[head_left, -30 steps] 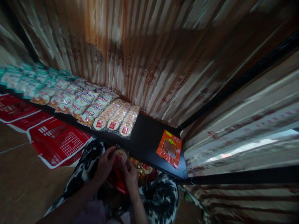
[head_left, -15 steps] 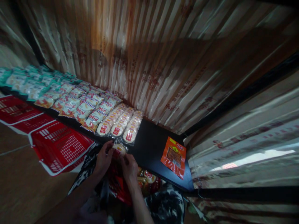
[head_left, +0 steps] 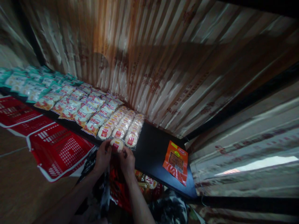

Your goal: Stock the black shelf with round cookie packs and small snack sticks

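Note:
Between my two hands is a round, pale rice cracker pack (head_left: 116, 145) in clear wrapping with a red label. My left hand (head_left: 103, 155) pinches its left edge and my right hand (head_left: 127, 158) pinches its right edge. It is held at the shelf's front edge, just before three rows of matching round packs (head_left: 121, 126) that lie overlapped on the black shelf (head_left: 149, 149). Below my right forearm, a red basket (head_left: 121, 194) holds more packs (head_left: 150, 182), partly hidden by my arm.
An orange snack pouch (head_left: 176, 163) lies at the shelf's right end. White-and-orange snack bags (head_left: 87, 113) and green-and-white bags (head_left: 35, 82) fill the shelf leftward. Red shopping baskets (head_left: 60, 147) stand along its front left. A pleated printed sheet (head_left: 149, 62) hangs behind.
Both hands have moved the round pack slightly up toward the rows, and its label now faces me more plainly. The view has shifted a little.

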`<state>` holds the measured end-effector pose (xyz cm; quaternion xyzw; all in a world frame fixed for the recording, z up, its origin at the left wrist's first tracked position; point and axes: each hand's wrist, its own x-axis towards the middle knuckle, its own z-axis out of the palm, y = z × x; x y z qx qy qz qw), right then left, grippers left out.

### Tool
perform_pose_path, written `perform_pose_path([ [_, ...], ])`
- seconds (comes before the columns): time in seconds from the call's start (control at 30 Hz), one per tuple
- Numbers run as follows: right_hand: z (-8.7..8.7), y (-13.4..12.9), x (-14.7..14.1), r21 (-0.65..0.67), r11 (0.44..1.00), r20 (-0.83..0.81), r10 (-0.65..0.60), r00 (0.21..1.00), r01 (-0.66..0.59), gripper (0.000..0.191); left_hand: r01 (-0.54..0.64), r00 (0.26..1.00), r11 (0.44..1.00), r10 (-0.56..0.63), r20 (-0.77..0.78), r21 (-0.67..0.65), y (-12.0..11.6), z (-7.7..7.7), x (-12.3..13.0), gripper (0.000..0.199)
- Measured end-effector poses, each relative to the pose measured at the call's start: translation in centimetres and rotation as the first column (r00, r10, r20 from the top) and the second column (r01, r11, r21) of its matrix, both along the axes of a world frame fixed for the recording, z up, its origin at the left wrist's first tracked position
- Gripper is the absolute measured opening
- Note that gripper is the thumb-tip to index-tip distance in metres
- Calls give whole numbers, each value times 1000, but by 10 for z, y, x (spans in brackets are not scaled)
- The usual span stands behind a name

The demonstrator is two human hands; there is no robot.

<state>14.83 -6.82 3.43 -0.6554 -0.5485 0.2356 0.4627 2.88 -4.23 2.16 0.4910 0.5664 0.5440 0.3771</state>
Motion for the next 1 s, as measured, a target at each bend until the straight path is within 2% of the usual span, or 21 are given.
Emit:
perform_pose_path([
  [0.2, -7, 8, -5, -30, 1000, -89, 3, 996, -5, 27, 15, 996, 1000, -13, -89, 21, 13, 5, -1, 33],
  [0.4, -4, 15, -8, -61, 998, -222, 5, 975, -19, 32, 44, 991, 998, -39, -127, 39, 27, 4, 0, 32],
  [0.63, -9, 20, -12, -18, 1000, -177, -20, 984, 17, 40, 7, 967, 991, 27, -253, 131, 33, -1, 6, 33],
  [0.8, -11, 22, -15, 3, 998, -106, -64, 992, 64, 43, 92, 924, 963, 12, -382, 252, 27, -7, 11, 36],
  [1.0, -12, 27, -13, 30, 997, 4, -74, 997, 74, 40, 155, 850, 931, 46, -525, 331, 26, -26, 11, 38],
])
